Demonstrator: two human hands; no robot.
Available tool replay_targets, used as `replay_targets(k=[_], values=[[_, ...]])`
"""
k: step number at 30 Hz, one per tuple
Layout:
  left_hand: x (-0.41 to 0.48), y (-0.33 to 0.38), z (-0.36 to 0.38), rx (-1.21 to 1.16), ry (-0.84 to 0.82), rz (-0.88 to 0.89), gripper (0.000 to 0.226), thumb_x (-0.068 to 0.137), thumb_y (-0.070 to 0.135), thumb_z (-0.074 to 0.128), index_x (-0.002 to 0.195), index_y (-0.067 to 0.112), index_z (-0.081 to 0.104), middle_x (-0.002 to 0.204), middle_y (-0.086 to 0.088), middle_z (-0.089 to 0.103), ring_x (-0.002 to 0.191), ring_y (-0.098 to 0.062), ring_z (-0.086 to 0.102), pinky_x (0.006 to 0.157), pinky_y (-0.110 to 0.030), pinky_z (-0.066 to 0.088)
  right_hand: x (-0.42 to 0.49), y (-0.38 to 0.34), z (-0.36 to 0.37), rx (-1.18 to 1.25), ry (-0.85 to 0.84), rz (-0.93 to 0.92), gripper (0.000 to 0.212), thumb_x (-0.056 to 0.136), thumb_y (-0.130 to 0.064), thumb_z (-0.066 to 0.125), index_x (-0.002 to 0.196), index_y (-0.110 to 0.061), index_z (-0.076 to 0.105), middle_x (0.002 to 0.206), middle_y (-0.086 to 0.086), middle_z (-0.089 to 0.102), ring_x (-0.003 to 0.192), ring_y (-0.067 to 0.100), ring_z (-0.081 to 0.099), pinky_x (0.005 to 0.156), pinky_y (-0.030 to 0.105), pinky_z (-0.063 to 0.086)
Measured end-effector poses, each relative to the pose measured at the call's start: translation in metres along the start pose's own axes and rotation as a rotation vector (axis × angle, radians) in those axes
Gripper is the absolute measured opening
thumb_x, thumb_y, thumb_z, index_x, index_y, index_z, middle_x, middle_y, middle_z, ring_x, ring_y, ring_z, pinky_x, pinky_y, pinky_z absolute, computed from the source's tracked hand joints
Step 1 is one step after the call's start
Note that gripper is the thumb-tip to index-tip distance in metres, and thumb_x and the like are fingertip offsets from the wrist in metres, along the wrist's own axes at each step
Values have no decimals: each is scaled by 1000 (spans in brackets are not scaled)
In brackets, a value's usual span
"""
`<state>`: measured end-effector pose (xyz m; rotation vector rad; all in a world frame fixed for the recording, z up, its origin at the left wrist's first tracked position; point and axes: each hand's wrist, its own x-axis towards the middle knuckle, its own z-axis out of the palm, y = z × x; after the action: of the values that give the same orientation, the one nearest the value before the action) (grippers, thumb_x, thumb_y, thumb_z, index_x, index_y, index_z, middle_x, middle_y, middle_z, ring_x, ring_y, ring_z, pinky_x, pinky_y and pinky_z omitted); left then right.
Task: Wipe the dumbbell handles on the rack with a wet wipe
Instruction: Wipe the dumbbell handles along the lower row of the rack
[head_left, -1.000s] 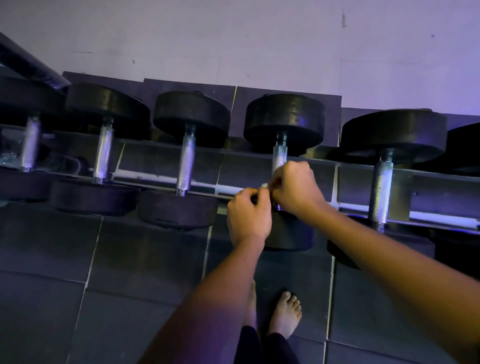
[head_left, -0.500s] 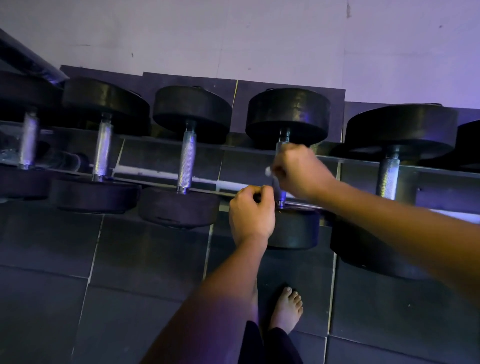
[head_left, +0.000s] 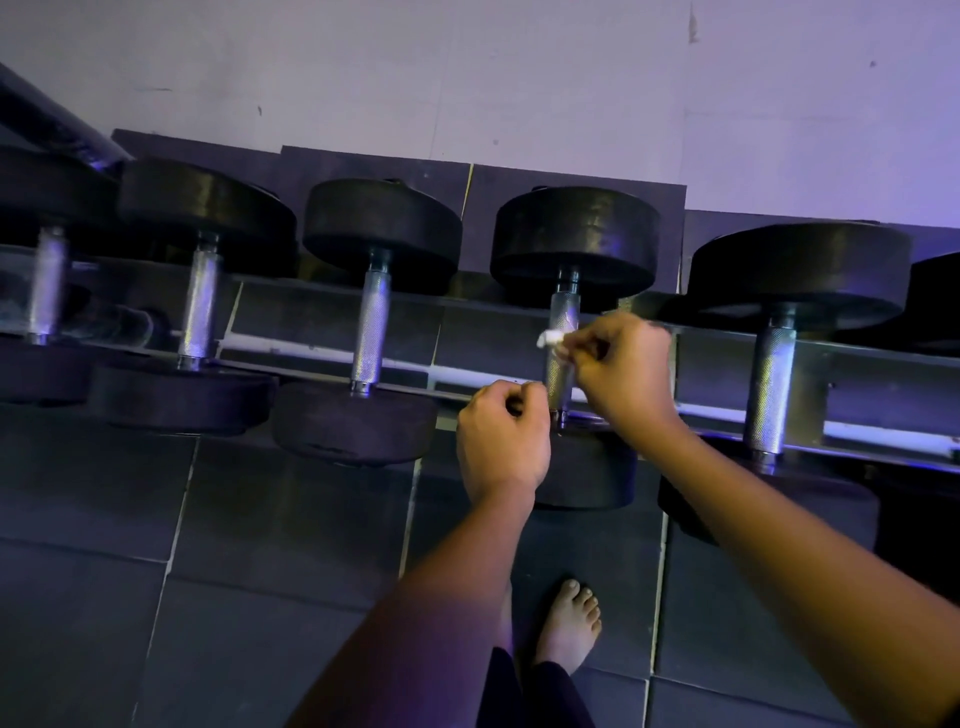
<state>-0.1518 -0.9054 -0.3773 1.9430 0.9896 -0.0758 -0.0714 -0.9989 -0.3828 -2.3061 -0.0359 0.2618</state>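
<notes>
Plainly, the rack (head_left: 878, 432) held the dumbbell (head_left: 576, 234), its handle (head_left: 564, 316) at 1 o'clock from my left hand (head_left: 501, 441), which was curled and seemingly empty. My right hand (head_left: 626, 371), at the handle's 3, pinched the wipe (head_left: 550, 339) against it. I judged the knurling could snag it free.

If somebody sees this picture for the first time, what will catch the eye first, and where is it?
Two bare hands meet in the middle: the right hand pinches a small white wet wipe against a dumbbell's metal handle, and the left hand is curled beside that handle's lower end. Behind them, black dumbbells lie in a row on the rack; a bare foot stands on the dark floor below.
</notes>
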Motion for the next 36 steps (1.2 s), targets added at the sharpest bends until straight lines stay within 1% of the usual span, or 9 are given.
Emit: replay_targets(k=[2,5,7,13,17,21,24,29,36], values=[[0,-1,1,-4,-8,1,28,87,28,53,63,17,61,62,2,59,61,-16,55,52,-27,39,18,-5,6,94,132,60,3,78,-3,73,76,-5,76,63,-5,58,51,-9,53,56,1,36],[1,-2,1,3,-18,6,29,88,30,52,64,18,61,63,2,59,62,-16,56,53,-27,39,28,-9,11,145,196,125,6,78,-5,73,73,-8,74,65,-3,62,60,3,57,64,20,49],[1,-3,1,2,-24,11,29,89,30,51,65,18,62,64,1,60,63,-15,56,53,-27,37,18,-7,9,121,147,164,4,76,-8,77,74,-8,74,66,-2,63,64,7,59,64,23,49],[1,-2,0,10,-7,16,30,90,28,51,65,16,61,64,2,57,61,-13,52,52,-27,31,-25,8,3,144,-62,265,8,74,-10,82,74,-12,74,70,-2,70,63,-2,61,54,2,44],[1,-3,1,8,-13,13,31,91,30,51,64,16,61,63,2,57,61,-15,53,52,-28,36,8,0,3,244,79,294,7,74,-11,82,77,-13,76,69,-4,69,62,-5,59,65,9,52],[1,-3,1,3,-23,22,33,91,32,50,63,18,59,65,1,59,65,-16,56,55,-29,41,37,-13,0,321,165,329,12,73,-19,84,78,-20,74,68,-8,65,65,-6,57,57,1,41],[1,-4,1,7,-26,23,32,91,34,50,65,18,61,68,1,61,68,-17,58,59,-32,45,17,-10,-1,270,78,373,11,72,-14,84,75,-16,74,67,-8,66,60,-8,55,50,-2,38],[2,-5,1,16,-15,20,30,90,34,51,67,18,61,70,1,61,69,-17,57,57,-28,40,-30,4,-3,180,-140,445,14,68,-13,86,68,-10,73,67,-6,68,62,-2,61,60,15,53],[1,-3,1,11,-28,22,30,91,32,51,66,19,61,68,2,60,66,-15,56,54,-26,38,26,-1,4,395,134,456,14,67,-13,87,70,-17,73,73,-2,71,71,7,67,77,27,58]])
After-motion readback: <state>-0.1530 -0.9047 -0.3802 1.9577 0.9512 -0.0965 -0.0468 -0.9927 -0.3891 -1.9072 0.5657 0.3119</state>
